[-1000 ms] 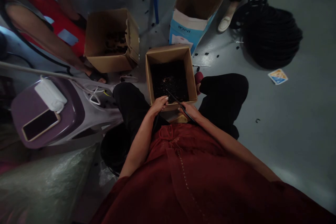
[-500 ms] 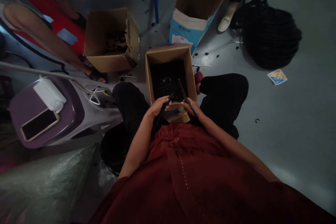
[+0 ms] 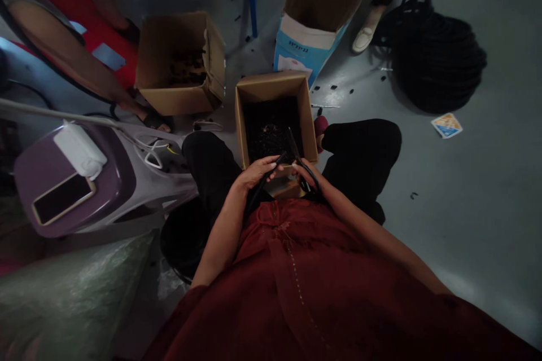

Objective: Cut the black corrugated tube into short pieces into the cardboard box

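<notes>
My left hand [image 3: 258, 174] and my right hand [image 3: 305, 174] meet above the near edge of a cardboard box [image 3: 271, 86]. Each grips a thin length of black cable [image 3: 265, 183]; the fingers hide where the cable passes between my hands. A dark heap of small black pieces [image 3: 271, 130] fills the box. A second black end [image 3: 294, 146] sticks up over the box from my right hand. My knees in black trousers flank the box, and my red garment [image 3: 296, 287] lies below my hands.
A second cardboard box [image 3: 180, 65] holds black bits at the upper left, beside a co-worker's arm [image 3: 63, 53]. A large black cable coil [image 3: 436, 62] lies at the right. A phone [image 3: 63, 198] rests on a purple-grey object [image 3: 114, 180]. Black scraps dot the floor.
My hands have drawn closer together, my left hand moving toward my right. The long black length that lay across them now shows as shorter ends held between them.
</notes>
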Available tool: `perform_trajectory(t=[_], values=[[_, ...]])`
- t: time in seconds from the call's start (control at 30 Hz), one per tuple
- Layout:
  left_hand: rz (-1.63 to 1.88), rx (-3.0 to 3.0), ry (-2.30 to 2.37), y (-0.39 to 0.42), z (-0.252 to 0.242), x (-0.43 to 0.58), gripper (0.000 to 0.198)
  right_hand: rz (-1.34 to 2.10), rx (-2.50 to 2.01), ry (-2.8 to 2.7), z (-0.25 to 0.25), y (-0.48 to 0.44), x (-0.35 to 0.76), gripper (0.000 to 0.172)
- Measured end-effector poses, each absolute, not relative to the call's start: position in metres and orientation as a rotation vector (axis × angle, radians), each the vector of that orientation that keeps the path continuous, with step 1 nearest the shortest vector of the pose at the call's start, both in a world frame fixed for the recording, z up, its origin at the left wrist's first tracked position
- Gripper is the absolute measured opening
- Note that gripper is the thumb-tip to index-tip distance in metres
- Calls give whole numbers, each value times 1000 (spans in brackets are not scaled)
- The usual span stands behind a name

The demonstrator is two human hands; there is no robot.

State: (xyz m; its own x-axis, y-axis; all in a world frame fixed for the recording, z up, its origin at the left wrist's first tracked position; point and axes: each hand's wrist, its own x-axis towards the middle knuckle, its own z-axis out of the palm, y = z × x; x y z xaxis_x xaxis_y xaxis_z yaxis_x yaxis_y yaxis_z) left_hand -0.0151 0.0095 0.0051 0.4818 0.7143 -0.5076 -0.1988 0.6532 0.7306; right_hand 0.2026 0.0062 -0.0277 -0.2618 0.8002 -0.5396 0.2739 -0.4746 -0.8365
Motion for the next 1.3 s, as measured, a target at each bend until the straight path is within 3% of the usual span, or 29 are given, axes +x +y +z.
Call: perform_trajectory(t=[0.2, 0.5, 0.97, 1.3], values=[[470, 709, 915, 8, 2, -9, 59, 1955, -1468, -934, -17, 11, 198, 47], [377, 691, 877, 5, -2, 4, 41, 1826, -1573, -941, -14, 12, 193, 42], [425, 679, 921, 2, -8, 2, 52, 1785, -1476, -967, -11, 22, 192, 45], [683, 513, 1012, 7, 2, -12, 52, 1643, -1690, -1366, -20, 7, 198, 38]])
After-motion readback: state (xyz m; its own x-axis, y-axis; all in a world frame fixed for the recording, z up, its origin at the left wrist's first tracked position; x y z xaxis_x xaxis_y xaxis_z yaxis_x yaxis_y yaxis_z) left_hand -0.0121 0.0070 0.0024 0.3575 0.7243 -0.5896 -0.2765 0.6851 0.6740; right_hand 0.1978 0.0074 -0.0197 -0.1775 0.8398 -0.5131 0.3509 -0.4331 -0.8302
